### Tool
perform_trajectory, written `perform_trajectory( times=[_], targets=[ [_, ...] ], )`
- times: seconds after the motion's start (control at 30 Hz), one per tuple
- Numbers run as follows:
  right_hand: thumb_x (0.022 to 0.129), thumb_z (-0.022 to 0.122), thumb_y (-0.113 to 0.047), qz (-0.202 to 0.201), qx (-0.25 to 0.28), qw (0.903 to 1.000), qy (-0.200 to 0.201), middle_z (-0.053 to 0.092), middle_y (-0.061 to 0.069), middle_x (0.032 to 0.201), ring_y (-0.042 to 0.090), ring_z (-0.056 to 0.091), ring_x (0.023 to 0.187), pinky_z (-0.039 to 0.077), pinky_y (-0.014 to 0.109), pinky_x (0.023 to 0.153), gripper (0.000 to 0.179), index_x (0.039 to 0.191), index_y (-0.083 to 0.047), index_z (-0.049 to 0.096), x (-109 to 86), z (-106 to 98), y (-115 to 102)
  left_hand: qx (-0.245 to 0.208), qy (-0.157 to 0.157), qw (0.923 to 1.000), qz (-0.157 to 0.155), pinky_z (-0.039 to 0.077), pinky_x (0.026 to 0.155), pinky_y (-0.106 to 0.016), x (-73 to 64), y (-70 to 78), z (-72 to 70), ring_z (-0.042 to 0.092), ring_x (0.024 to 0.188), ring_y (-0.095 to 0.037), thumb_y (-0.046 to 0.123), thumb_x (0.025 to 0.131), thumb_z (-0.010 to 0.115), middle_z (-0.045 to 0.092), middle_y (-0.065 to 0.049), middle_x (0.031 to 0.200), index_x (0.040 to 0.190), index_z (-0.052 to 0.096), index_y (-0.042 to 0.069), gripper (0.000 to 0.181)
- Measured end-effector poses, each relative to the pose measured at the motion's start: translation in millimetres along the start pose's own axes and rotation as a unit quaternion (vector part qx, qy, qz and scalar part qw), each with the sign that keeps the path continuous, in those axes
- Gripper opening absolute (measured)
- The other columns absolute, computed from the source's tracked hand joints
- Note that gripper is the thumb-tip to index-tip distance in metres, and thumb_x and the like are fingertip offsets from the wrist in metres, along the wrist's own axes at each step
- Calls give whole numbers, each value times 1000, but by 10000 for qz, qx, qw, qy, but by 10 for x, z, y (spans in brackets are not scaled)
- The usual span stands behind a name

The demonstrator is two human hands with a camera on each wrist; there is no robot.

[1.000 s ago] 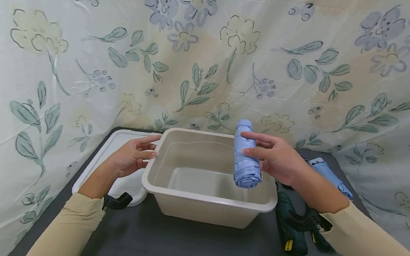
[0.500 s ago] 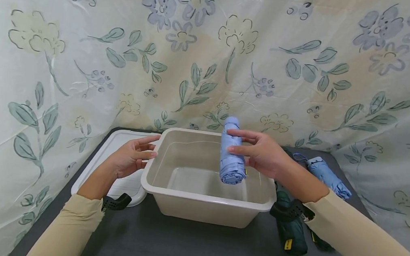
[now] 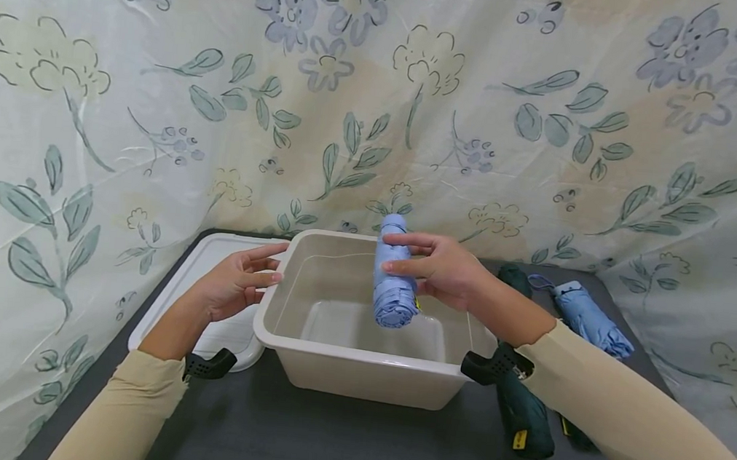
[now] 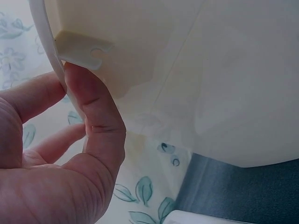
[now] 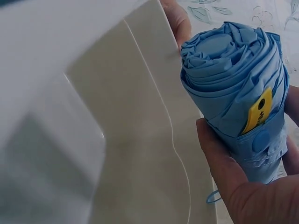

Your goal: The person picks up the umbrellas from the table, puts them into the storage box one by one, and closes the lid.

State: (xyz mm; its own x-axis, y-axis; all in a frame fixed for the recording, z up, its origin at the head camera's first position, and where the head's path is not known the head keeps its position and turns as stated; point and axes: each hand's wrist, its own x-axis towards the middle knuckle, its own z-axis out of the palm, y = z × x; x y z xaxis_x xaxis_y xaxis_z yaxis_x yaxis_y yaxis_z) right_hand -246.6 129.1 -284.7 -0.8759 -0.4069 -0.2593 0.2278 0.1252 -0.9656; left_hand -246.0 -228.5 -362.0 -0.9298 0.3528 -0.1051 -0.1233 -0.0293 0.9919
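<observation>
Head view: right fingers (image 3: 410,240) hold one blue umbrella (image 3: 393,288) of two.

Two hands showed, a left hand (image 3: 235,283) and a right hand (image 3: 447,270), with two black wrist bands (image 3: 210,364) (image 3: 495,363); one beige bin (image 3: 368,380) mid-frame, one white lid (image 3: 234,335) centre left, two blue umbrellas (image 3: 393,291) (image 3: 591,317) centre and right, at least two dark green umbrellas (image 3: 526,419) lower right

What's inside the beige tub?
From the head view, the tub shows bare back wall and floor inside. The blue umbrella, held over it by the right hand, covers part of that; I can't see behind it or the hand.
</observation>
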Motion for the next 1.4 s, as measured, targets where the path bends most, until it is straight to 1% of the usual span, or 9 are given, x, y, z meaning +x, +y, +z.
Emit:
perform_trajectory(
  times=[0.17, 0.33, 0.43, 0.53, 0.67, 0.87, 1.03, 1.17, 1.4],
  targets=[
    [93, 74, -4, 113, -56, 9999, -81, 48, 16, 147, 37, 55, 124, 62, 45, 88, 56, 146, -16, 59, 93, 45, 18, 30, -1, 10000, 5, 63, 85, -34, 2, -9, 4, 71, 102, -16, 7, 99, 66, 61, -4, 120, 160, 35, 12, 69],
    [90, 78, -6, 267, -241, 9993, -69, 49, 15, 146, 36, 56, 125, 62, 45, 89, 56, 142, -17, 62, 178, 107, 27, 49, 27, 10000, 24, 63, 86, -34, -8, -16, 6, 71, 104, -16, 8, 99, 66, 61, -4, 121, 160, 36, 13, 68],
    [89, 79, -6, 307, -268, 9991, -85, 51, 16, 144, 35, 57, 123, 61, 47, 89, 55, 141, -16, 62, 226, 133, 37, 56, 24, 10000, 26, 62, 87, -34, -11, -21, 8, 71, 104, -16, 9, 100, 66, 61, -4, 121, 161, 35, 14, 69],
    [89, 79, -6, 340, -320, 9987, -188, 51, 18, 144, 35, 58, 122, 61, 50, 91, 55, 141, -14, 63, 275, 157, 46, 53, 24, 10000, 28, 63, 86, -34, -10, -23, 9, 71, 104, -16, 8, 99, 66, 61, -4, 121, 161, 34, 13, 70],
    [90, 78, -7, 382, -482, 9973, -389, 50, 17, 147, 36, 58, 123, 60, 52, 94, 54, 142, -12, 62, 336, 190, 64, 99, 51, 9999, 29, 62, 87, -35, -11, -24, 12, 70, 105, -16, 9, 99, 67, 60, -4, 121, 161, 33, 14, 70],
    [93, 74, -5, 626, -571, 9936, -744, 49, 17, 148, 36, 58, 122, 57, 55, 99, 53, 143, -12, 60, 405, 247, 76, 74, 52, 10000, 26, 63, 86, -34, -4, -19, 13, 71, 103, -16, 8, 99, 66, 60, -4, 120, 161, 33, 13, 70],
    [90, 77, -5, 740, -768, 9908, -832, 53, 17, 144, 34, 62, 117, 59, 51, 96, 51, 139, -14, 65, 443, 289, 94, 67, 68, 10000, 26, 63, 85, -34, -8, -10, 24, 71, 102, -16, 8, 99, 66, 61, -4, 120, 161, 34, 13, 70],
    [89, 79, -7, 778, -940, 9892, -811, 57, 17, 141, 32, 64, 114, 61, 48, 93, 49, 136, -15, 68, 472, 310, 107, 78, 98, 9999, 9, 62, 87, -34, -23, -9, 35, 71, 103, -16, 9, 100, 66, 61, -3, 121, 161, 34, 14, 70],
    [86, 83, -11, 938, -1172, 9855, -797, 55, 17, 141, 34, 67, 110, 63, 46, 88, 47, 131, -17, 71, 530, 365, 129, 19, 93, 10000, 0, 62, 87, -33, -38, -16, 47, 71, 102, -15, 9, 100, 66, 63, -3, 121, 161, 33, 14, 70]
  ],
)
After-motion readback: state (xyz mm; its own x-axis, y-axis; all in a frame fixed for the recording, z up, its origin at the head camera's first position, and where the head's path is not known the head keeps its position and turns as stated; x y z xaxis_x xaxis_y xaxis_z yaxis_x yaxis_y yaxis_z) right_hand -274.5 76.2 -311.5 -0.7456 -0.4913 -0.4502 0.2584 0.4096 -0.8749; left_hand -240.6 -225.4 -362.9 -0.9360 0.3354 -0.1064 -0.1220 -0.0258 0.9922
